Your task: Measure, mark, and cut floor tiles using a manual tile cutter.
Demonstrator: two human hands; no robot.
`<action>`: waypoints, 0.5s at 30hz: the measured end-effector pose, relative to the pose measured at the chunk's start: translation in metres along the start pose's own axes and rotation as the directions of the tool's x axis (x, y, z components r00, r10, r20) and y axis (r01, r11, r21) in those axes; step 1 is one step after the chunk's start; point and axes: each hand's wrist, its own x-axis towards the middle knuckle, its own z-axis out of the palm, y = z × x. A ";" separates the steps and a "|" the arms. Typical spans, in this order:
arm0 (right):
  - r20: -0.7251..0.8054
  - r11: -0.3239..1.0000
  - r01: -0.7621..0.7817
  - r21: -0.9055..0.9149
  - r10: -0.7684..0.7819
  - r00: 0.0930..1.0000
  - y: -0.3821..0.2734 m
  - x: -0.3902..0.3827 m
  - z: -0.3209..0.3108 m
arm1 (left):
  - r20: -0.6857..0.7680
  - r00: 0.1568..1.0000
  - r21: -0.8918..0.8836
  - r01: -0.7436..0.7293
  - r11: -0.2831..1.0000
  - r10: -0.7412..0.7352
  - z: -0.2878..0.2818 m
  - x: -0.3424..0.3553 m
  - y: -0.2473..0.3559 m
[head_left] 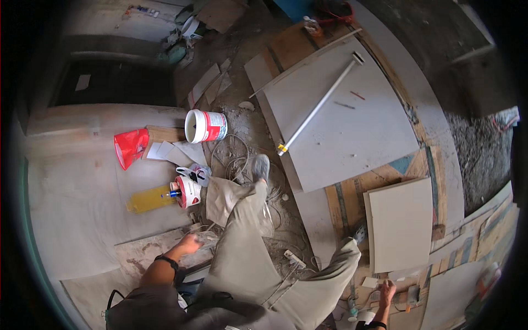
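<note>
My left hand (191, 242) is at the lower left, beside my bent knee, its fingers curled together. A crumpled, see-through bundle (209, 237) lies right by its fingertips; I cannot make out whether the hand grips it. My right hand (388, 291) is low at the right, fingers curled in, above the cardboard-strewn floor. Close to its fingers lies a small pale tile offcut (370, 282). Whatever the right hand holds, if anything, is too small to name. Just beyond it, two stacked beige tiles (400, 223) rest on cardboard.
A large grey tile (341, 115) bears a long white bar tool (319, 107). Left of it stand a white-and-red bucket (209, 126), a smaller tub (190, 192), a red bag (131, 148) and a yellow sheet (148, 201). Cables (242, 159) and a power strip (295, 258) lie around my legs.
</note>
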 end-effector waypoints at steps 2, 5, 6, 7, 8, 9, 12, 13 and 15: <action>-0.115 0.995 -0.095 -0.035 0.090 0.989 -0.019 0.014 -0.007 | 0.162 0.981 -0.321 0.154 0.934 -0.106 0.017 0.014 -0.059; -0.208 0.977 -0.069 -0.202 0.026 0.978 -0.073 0.027 -0.013 | 0.375 0.922 -0.374 0.249 0.893 -0.099 0.026 0.079 -0.116; -0.270 0.979 -0.123 -0.160 0.076 0.960 -0.093 0.021 0.000 | 0.437 0.893 -0.355 0.276 0.893 -0.103 0.015 0.104 -0.127; -0.298 0.996 -0.093 0.014 0.093 0.950 -0.101 0.019 0.015 | 0.499 0.865 -0.369 0.258 0.893 -0.044 -0.007 0.144 -0.155; -0.324 0.995 -0.098 0.020 0.100 0.941 -0.105 0.001 0.030 | 0.499 0.866 -0.359 0.234 0.903 -0.026 0.017 0.185 -0.230; -0.302 0.985 0.031 0.172 0.023 0.953 -0.091 -0.011 0.069 | 0.342 0.927 -0.204 -0.087 0.975 0.155 -0.012 0.246 -0.272; -0.260 0.998 -0.058 0.031 0.064 0.964 -0.065 -0.131 0.191 | -0.308 0.915 -0.142 -0.316 0.938 0.262 -0.138 0.445 -0.148; -0.167 0.937 -0.278 -0.212 0.245 0.955 -0.070 -0.210 0.216 | -0.361 0.890 -0.215 -0.369 0.904 0.277 -0.185 0.483 -0.100; -0.023 0.781 -0.474 -0.407 0.510 0.860 -0.118 -0.292 0.329 | -0.445 0.843 -0.355 -0.476 0.804 0.303 -0.293 0.515 -0.086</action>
